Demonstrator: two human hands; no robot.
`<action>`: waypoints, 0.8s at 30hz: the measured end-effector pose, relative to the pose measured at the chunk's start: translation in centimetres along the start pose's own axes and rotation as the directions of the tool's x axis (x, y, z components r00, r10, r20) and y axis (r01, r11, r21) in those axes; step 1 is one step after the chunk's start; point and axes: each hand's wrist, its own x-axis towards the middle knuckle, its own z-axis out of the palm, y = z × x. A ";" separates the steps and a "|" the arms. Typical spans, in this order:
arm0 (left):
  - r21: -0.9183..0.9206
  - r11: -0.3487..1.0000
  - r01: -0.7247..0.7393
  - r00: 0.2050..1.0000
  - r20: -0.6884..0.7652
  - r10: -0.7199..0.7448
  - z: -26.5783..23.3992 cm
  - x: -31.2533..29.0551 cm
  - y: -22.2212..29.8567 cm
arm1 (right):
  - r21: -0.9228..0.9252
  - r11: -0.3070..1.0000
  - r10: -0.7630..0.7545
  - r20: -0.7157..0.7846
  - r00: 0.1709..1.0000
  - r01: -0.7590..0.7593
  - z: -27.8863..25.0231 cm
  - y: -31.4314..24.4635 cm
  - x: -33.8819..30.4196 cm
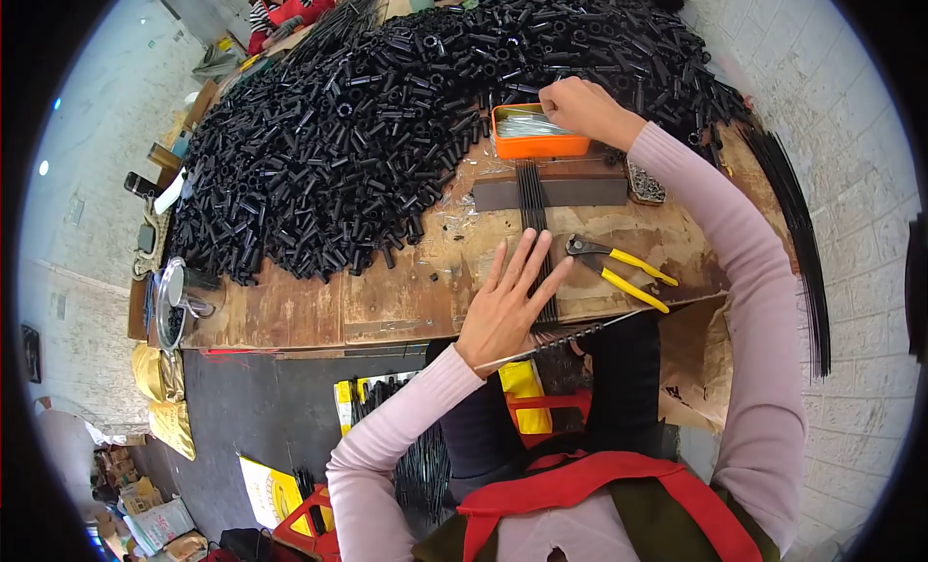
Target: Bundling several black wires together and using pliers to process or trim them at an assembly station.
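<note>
My left hand lies flat with its fingers spread, over the lower part of a row of thin black rods. The rods run across a dark flat bar on the wooden table. My right hand is at the orange box, fingers curled together over its far right rim. Thin silvery wire pieces fill the box. What the right fingertips pinch, if anything, is hidden. Nippers with yellow handles lie to the right of my left hand.
A big heap of short black tubes covers the table's far side and left. A small container of metal bits stands beside the bar. Long black rods hang over the right edge. Another person sits far left.
</note>
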 end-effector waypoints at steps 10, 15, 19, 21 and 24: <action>-0.036 0.999 -0.007 0.999 0.038 0.008 0.0 -0.6 -0.5 | 0.113 0.970 -0.194 -0.185 0.963 0.216 0.4 -3.6 -9.6; -0.102 0.995 0.020 0.999 0.037 -0.017 0.0 -0.4 -0.4 | 0.067 0.975 -0.206 -0.114 0.972 0.214 0.5 -3.3 -9.4; -0.094 0.995 0.015 1.000 -0.019 -0.017 1.2 -0.4 -0.5 | 0.094 0.968 -0.211 -0.197 0.957 0.232 1.4 -3.5 -9.5; 0.023 1.000 0.015 1.000 -0.008 -0.014 1.6 -0.5 -0.8 | 0.117 0.962 -0.222 -0.187 0.957 0.247 1.8 -3.6 -9.4; 0.019 1.000 0.011 1.000 -0.019 -0.011 1.8 -0.6 -0.9 | 0.129 0.957 -0.239 -0.165 0.957 0.261 1.8 -3.7 -9.5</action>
